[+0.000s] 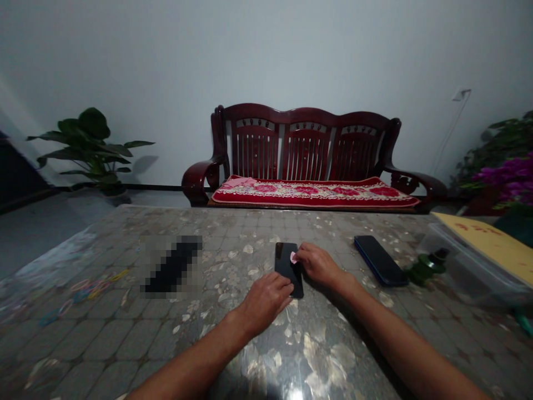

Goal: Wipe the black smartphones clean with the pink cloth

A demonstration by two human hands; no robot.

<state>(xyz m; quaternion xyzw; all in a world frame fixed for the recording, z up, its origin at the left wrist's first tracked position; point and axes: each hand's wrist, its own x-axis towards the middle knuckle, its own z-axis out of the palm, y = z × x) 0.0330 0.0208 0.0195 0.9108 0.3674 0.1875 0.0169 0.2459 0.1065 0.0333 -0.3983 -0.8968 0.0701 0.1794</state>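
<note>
A black phone (285, 260) lies flat, screen up, on the patterned table (175, 333) in front of me. My left hand (265, 301) rests on the table with its fingertips holding down the phone's near end. My right hand (318, 264) is closed in a pinch on a small pink cloth (293, 257), which it presses against the phone's right edge. Both forearms reach in from the bottom of the view.
A second dark phone (380, 260) lies to the right, beside a green object (425, 268) and a clear plastic box with a yellow lid (478, 261). A blurred dark object (172, 265) and coloured rubber bands (89, 289) lie to the left. A wooden bench (308, 161) stands behind.
</note>
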